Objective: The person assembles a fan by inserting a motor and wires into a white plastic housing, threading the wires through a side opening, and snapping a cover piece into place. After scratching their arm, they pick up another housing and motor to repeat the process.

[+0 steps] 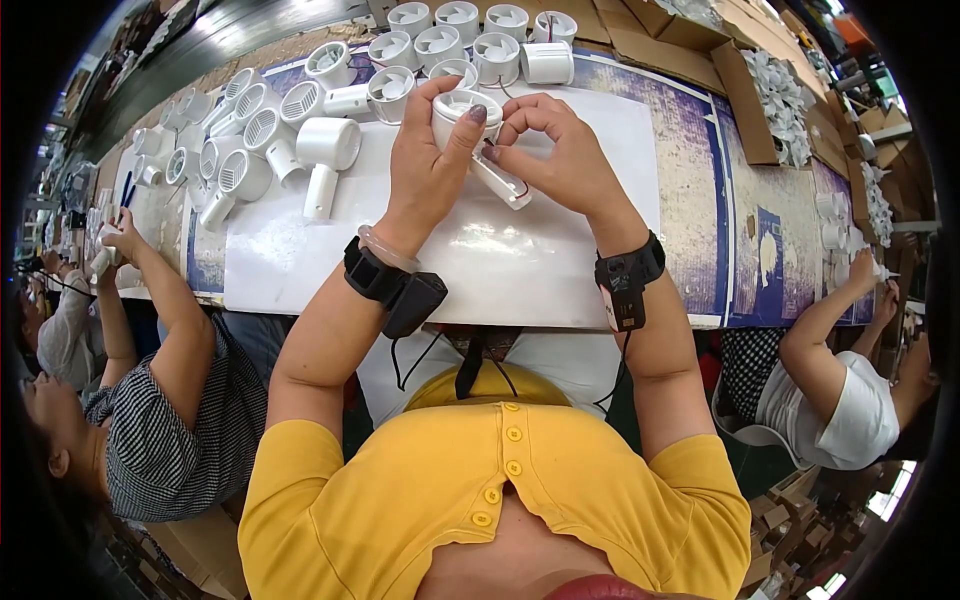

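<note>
Over the white work surface (pixel 480 270), both my hands are on a white handheld fan housing (pixel 500 185), a round head with a handle that points toward me and to the right. My left hand (pixel 428 155) grips the round head from the left, thumb over its rim. On the other side, my right hand (pixel 560 150) pinches at the joint of head and handle. A dark red wire shows along the handle; its end at my right fingertips is hidden. Just left lies another white fan housing (pixel 328 145) with its handle toward me.
Several fan housings with grilles (pixel 245 175) lie at the left. Round housings with fan blades (pixel 440 42) stand in rows at the back. A cardboard box (pixel 745 105) of white parts is at the back right. Co-workers sit on the left (pixel 170 430) and right (pixel 830 400).
</note>
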`<state>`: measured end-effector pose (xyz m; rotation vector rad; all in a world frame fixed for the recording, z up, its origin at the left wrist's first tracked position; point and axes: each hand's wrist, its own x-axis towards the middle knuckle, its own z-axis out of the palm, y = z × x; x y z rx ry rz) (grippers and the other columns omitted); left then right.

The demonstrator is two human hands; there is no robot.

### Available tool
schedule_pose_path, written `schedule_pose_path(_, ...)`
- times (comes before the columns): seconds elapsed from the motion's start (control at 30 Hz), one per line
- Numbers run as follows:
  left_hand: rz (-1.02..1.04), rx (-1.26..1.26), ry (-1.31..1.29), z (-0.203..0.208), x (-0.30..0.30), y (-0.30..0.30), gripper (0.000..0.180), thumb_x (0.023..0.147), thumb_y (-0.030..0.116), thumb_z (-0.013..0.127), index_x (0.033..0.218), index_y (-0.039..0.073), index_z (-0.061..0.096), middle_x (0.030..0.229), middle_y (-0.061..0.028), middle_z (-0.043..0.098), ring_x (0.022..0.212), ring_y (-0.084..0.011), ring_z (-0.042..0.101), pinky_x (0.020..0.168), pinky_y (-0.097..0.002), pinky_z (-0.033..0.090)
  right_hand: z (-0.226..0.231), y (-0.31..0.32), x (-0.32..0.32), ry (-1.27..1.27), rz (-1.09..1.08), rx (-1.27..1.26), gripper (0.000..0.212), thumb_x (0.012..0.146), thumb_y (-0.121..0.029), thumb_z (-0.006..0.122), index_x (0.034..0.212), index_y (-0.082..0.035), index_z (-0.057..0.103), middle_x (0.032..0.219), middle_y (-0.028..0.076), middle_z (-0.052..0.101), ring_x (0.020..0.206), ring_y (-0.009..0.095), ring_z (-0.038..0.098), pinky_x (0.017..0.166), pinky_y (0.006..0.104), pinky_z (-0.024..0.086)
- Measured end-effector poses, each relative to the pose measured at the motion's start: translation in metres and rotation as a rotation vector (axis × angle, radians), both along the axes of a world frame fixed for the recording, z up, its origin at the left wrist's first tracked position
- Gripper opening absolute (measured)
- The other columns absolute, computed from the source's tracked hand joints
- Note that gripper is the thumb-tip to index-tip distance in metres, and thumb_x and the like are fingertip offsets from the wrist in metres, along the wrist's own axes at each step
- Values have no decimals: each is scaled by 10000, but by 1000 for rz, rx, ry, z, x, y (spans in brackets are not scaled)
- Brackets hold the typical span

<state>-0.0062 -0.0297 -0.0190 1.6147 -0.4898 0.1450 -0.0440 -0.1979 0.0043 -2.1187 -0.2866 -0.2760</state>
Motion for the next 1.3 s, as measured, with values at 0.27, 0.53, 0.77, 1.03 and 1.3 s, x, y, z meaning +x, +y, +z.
schedule_pose_path(0.27,131,222,-201,-2,4,2,469,865,358,664,1201,70,509,1048,-123,607,924,-232,612,764,-323,486,0,-6,2,-1,9,-23,98,747,-140,737,784,-66,686,924,35,643,932,179,602,842,299,462)
schedule_pose_path(0.53,255,474,-520,5,2,1,472,805,352,715,1158,82,556,1056,-130,606,930,-298,608,756,-362,503,2,-3,-2,-205,-66,-334,100,769,-127,729,805,-53,672,823,61,650,773,203,627,708,316,488)
schedule_pose_path(0.77,161,437,-347,8,3,3,449,842,364,686,1163,81,547,1014,-104,605,896,-219,603,737,-318,494,4,-8,-3,-273,-94,-399,93,829,-117,674,884,-45,652,793,65,637,710,211,610,651,298,481)
schedule_pose_path(1.03,-224,-296,404,2,11,6,344,963,332,551,1190,75,512,970,0,569,859,-53,523,725,-202,437,5,-7,-2,-22,-30,105,145,864,-114,629,984,-37,655,857,40,656,724,132,584,702,266,479)
schedule_pose_path(1.3,-207,-317,387,0,12,7,325,980,323,524,1195,80,506,963,17,555,864,-35,492,741,-183,412,24,-13,-12,-77,268,305,205,814,-32,608,1013,-44,654,970,32,624,886,126,553,797,260,446)
